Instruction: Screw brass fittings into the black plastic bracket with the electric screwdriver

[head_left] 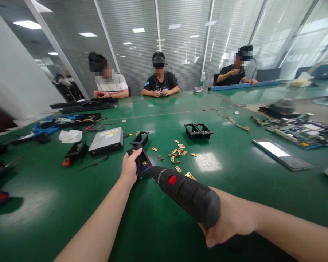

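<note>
Table (43, 203): glossy green, likely slippery under small parts.
Left hand (129, 167): curled narrow, pinning the part at its 1 o'clock.
Bracket (142, 162): black plastic, flat on the table; probably light, stiff, prone to skating; best held by its rim.
Screwdriver (186, 193): tip at the part; likely heavy.
Right hand (229, 222): wrapped fully around the tool's handle.
</note>
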### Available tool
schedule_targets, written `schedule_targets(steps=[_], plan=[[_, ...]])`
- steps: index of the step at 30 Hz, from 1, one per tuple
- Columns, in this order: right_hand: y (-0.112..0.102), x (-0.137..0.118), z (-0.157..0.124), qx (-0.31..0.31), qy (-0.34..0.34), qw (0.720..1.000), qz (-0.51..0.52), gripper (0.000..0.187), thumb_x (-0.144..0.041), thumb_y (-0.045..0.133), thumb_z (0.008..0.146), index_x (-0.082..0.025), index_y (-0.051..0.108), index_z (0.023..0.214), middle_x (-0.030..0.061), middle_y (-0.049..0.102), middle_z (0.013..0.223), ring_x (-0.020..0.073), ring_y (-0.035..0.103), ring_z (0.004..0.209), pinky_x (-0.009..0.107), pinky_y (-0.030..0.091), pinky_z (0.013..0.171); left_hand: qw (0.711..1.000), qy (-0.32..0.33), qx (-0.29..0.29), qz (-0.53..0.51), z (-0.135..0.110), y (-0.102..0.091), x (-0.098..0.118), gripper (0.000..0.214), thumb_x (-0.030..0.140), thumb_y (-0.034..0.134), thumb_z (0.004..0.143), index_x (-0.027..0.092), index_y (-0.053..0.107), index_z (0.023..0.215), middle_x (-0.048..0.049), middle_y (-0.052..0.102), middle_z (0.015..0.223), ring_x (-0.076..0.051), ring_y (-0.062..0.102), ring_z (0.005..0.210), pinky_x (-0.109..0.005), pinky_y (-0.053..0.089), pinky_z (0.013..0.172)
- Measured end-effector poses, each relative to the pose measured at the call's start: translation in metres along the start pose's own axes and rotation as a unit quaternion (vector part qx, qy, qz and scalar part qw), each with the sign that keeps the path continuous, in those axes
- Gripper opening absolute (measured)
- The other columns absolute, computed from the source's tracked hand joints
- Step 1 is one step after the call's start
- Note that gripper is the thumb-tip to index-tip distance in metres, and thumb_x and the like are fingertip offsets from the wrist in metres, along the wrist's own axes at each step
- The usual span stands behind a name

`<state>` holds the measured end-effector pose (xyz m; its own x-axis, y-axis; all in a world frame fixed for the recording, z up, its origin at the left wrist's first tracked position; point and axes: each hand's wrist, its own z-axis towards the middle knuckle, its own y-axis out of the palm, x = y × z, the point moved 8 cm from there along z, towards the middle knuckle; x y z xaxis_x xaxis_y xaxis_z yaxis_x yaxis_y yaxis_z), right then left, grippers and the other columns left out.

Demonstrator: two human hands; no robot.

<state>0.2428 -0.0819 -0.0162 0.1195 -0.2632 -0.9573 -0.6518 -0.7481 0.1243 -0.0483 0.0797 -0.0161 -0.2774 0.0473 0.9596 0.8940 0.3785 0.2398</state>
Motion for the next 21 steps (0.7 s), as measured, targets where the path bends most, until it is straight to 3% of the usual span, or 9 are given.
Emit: schedule_targets(steps=[4, 16, 21], plan=[[-0.0001, 0.0000, 0.0009, -0.007, -0.007, 1.000, 0.001, 0.063, -0.024, 0.122, 0.050, -0.022, 0.073, 0.089, -0.0057, 0.086, 0.081, 0.0130, 0.072, 0.059, 0.021, 0.059, 0.054, 1.000, 0.001, -0.002, -0.005, -0.0003, 0.0004, 0.0007, 0.048, 0.044, 0.103, 0.075, 0.026, 0.067, 0.101, -0.0055, 0.081, 0.085, -0.032, 0.084, 0.075, -0.043, 0.074, 0.069], [-0.0014, -0.0024, 0.0014, -0.001, -0.024, 0.999, 0.036, 0.081, -0.013, 0.119, 0.046, -0.022, 0.081, 0.116, -0.0057, 0.089, 0.089, 0.0157, 0.075, 0.061, 0.024, 0.057, 0.057, 1.000, 0.001, 0.000, -0.008, -0.0003, 0.0002, 0.0002, 0.045, 0.043, 0.103, 0.076, 0.025, 0.068, 0.099, -0.0068, 0.082, 0.084, -0.031, 0.084, 0.074, -0.041, 0.073, 0.068], [0.0010, 0.0008, 0.0002, -0.003, 0.009, 1.000, 0.021, 0.077, -0.016, 0.120, 0.049, -0.023, 0.077, 0.113, -0.0073, 0.087, 0.085, 0.0153, 0.073, 0.059, 0.025, 0.058, 0.058, 1.000, 0.008, 0.000, -0.011, 0.0007, 0.0001, -0.0001, 0.049, 0.046, 0.104, 0.072, 0.026, 0.068, 0.098, -0.0056, 0.081, 0.082, -0.031, 0.083, 0.073, -0.041, 0.072, 0.067]])
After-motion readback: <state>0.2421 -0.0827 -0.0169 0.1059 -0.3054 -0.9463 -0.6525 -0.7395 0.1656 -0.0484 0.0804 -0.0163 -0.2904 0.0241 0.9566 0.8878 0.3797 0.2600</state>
